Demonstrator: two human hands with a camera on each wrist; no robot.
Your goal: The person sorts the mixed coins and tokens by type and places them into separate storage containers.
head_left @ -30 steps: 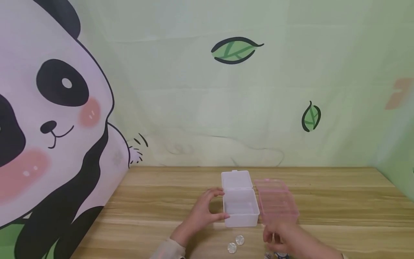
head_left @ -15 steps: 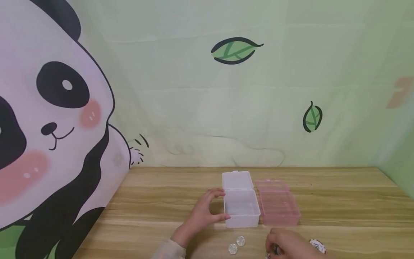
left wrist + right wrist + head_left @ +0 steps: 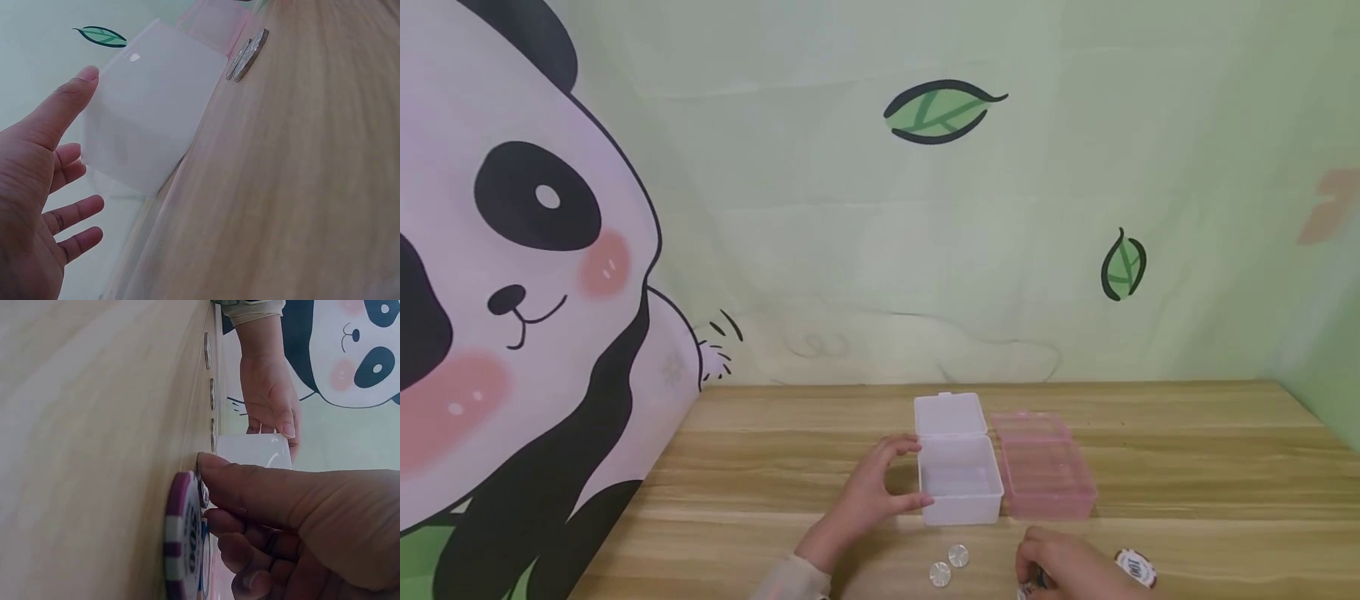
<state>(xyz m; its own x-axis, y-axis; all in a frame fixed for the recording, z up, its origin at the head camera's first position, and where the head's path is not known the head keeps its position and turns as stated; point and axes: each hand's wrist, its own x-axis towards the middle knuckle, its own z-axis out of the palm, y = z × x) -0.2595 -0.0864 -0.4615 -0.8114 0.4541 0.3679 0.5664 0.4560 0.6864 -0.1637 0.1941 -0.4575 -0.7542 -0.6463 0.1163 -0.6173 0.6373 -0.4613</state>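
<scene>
A white plastic box [image 3: 961,510] stands on the table with its lid hinged back. My left hand [image 3: 874,483] holds it by the left side, thumb [image 3: 81,87] at the front corner and fingers towards the back. Low in the head view, my right hand [image 3: 1071,562] is down at the table. In the right wrist view its thumb [image 3: 250,487] and forefinger pinch a silver coin [image 3: 204,494]. Beside that coin stand a maroon-and-white poker chip [image 3: 181,537] and a blue-edged chip [image 3: 205,556], partly hidden by the fingers.
A translucent pink box [image 3: 1051,504], lid also back, stands right of the white one. Two silver coins [image 3: 958,556] lie in front of the white box. A chip marked 100 [image 3: 1137,568] lies right of my right hand. A panda-printed cloth [image 3: 820,208] backs the table.
My right hand has moved slightly right and down from before the pink box, uncovering the box's front and the chip on the right. The left hand keeps its place on the white box.
</scene>
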